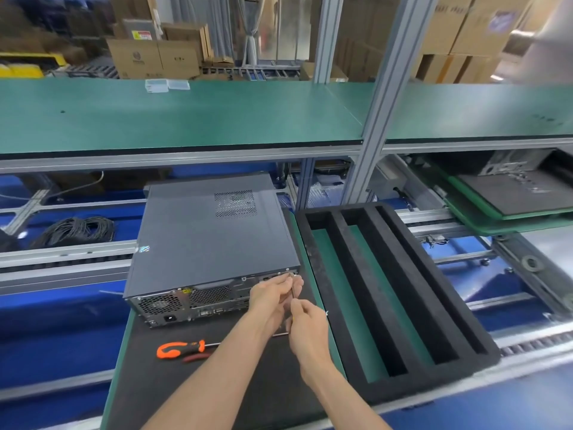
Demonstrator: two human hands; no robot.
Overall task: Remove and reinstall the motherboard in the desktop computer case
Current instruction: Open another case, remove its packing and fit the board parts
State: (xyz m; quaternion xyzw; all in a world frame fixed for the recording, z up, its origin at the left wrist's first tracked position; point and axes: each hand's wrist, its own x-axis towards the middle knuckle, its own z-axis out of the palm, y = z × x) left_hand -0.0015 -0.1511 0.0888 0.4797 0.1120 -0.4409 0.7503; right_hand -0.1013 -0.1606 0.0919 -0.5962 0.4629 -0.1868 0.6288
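The computer case [214, 240] lies flat on a dark mat [192, 383], with its lid on and its back side toward the person; the motherboard is shut inside and cannot be seen; a small shiny sticker [144, 249] sits on the left edge of the lid, but its words are too small to read; a yellow label [186, 291] on the back side is too blurry to read too; the far-off cardboard boxes [155, 58] have marks that I cannot make out, and one has a yellow and red label that is only a smudge

The left hand [273, 294] is up at the top right corner of the back side, with its fingers pinched around the thin metal shaft of a screwdriver [292, 288]; the right hand [308, 328] is closed around the lower end of that tool, and its handle is hidden inside the fist; the tip touches a screw at the corner, too small to see well

An orange and black tool [181, 349] lies on the mat near the left arm, part of it hidden behind the arm; a black foam tray [328, 308] with long slots lies just to the right of the case; a coil of black cable [77, 231] lies to the left, well apart
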